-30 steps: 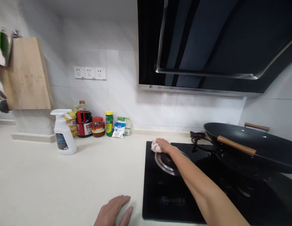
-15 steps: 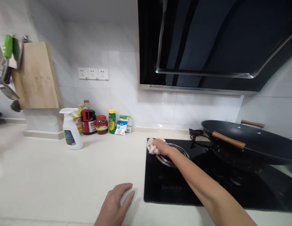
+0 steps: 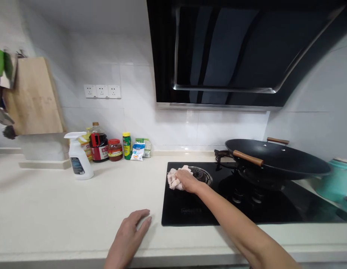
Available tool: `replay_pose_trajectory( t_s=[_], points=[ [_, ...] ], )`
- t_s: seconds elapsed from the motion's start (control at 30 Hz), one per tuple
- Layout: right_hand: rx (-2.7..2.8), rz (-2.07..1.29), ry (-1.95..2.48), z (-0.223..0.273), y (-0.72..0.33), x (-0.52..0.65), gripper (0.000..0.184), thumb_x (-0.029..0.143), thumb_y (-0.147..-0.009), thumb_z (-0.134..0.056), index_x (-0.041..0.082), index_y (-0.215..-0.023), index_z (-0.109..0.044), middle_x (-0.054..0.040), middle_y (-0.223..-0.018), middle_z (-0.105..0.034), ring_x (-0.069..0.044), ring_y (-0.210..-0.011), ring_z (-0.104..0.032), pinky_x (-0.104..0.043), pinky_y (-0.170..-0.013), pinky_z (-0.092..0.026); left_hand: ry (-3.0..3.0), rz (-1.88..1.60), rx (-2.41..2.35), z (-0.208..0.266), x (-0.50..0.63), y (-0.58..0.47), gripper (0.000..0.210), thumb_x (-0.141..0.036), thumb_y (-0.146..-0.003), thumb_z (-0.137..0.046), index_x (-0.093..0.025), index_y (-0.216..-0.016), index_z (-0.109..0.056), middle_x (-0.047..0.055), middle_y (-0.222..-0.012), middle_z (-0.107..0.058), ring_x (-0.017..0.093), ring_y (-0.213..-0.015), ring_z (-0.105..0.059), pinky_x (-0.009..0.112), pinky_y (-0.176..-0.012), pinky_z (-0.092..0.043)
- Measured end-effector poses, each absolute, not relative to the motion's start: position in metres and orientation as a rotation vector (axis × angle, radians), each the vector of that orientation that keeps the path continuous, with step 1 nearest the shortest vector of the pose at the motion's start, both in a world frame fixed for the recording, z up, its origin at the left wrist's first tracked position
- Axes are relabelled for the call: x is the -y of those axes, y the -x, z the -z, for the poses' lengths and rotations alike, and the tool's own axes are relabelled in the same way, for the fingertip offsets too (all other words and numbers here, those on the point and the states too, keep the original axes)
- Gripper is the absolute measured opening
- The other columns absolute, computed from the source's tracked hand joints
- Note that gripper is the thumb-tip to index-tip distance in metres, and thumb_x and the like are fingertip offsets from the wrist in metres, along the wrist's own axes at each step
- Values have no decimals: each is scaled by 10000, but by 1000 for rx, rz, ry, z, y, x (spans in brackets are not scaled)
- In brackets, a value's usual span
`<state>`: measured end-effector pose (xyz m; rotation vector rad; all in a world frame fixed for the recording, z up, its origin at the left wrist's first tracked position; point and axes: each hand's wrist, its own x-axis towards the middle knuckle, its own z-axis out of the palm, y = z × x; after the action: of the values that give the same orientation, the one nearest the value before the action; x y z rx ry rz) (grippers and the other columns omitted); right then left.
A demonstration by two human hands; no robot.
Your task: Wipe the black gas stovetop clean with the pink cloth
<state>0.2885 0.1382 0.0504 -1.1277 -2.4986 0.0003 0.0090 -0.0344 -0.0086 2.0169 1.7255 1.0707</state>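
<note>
My right hand [image 3: 187, 180] is closed on a crumpled pale pink cloth [image 3: 174, 180], pressed to the left part of the black glass stove [image 3: 190, 215]. The cloth lies beside the left burner [image 3: 206, 175], and my hand and wrist cover part of that burner's ring. My left hand [image 3: 131, 229] rests over the pale counter [image 3: 86, 220], just left of the stove's front corner. Its thumb and fingers are apart and hold nothing.
A black wok [image 3: 285, 158] with wooden handles sits on the right burner, a teal container [image 3: 334, 179] beyond it. A white spray bottle [image 3: 79, 158], a soy sauce bottle [image 3: 98, 144], a red-lidded jar [image 3: 115, 150] and packets line the wall. The range hood [image 3: 218, 56] hangs above.
My right hand has moved the cloth slightly toward me along the stove's left side. The view has shifted right, bringing in the teal container. My left hand stays open near the counter.
</note>
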Motion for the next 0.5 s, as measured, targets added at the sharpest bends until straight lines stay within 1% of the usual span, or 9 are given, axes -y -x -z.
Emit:
replay_pose_trajectory(
  t_s=[0.1, 0.17, 0.23, 0.37, 0.5],
  points=[
    [2488, 33, 1188, -51, -301, -116, 319, 157, -785, -671, 192, -1099, -627, -99, -1134, -682, -265, -1083, -586, -380, -925, -349, -2051, -1056, -1726, 7, 33, -9, 507, -600, -881, -496, -230, -1126, -741, 83, -1202, -754, 291, -1138, -688, 447, -1022, -539],
    [2468, 34, 1238, -51, -311, -102, 359, 124, -766, -644, 196, -1116, -603, -95, -1135, -674, -264, -1080, -582, -391, -925, -335, -2071, -1048, -1726, 4, 32, -9, 505, -601, -875, -500, -229, -1113, -745, 82, -1188, -760, 292, -1126, -695, 443, -1012, -547],
    [2431, 14, 1286, -49, -322, -89, 366, 137, -771, -622, 199, -1130, -584, -88, -1129, -674, -256, -1048, -587, -390, -909, -337, -2093, -1043, -1720, 1, 31, -10, 500, -597, -875, -502, -227, -1106, -747, 80, -1178, -764, 289, -1115, -700, 435, -999, -555],
    [2337, -30, 1351, -43, -342, -58, 346, 242, -850, -556, 219, -1195, -558, -77, -1179, -669, -240, -1014, -583, -382, -887, -345, -2131, -1022, -1710, -2, 29, -10, 489, -593, -873, -511, -224, -1087, -750, 83, -1162, -771, 286, -1089, -710, 418, -981, -565],
    [2268, -30, 1403, -38, -354, -26, 368, 252, -836, -549, 214, -1202, -554, -87, -1213, -651, -242, -1028, -567, -365, -872, -342, -2152, -1025, -1731, -2, 29, -9, 470, -593, -857, -533, -241, -1077, -753, 73, -1162, -773, 286, -1084, -711, 409, -956, -573]
  ],
)
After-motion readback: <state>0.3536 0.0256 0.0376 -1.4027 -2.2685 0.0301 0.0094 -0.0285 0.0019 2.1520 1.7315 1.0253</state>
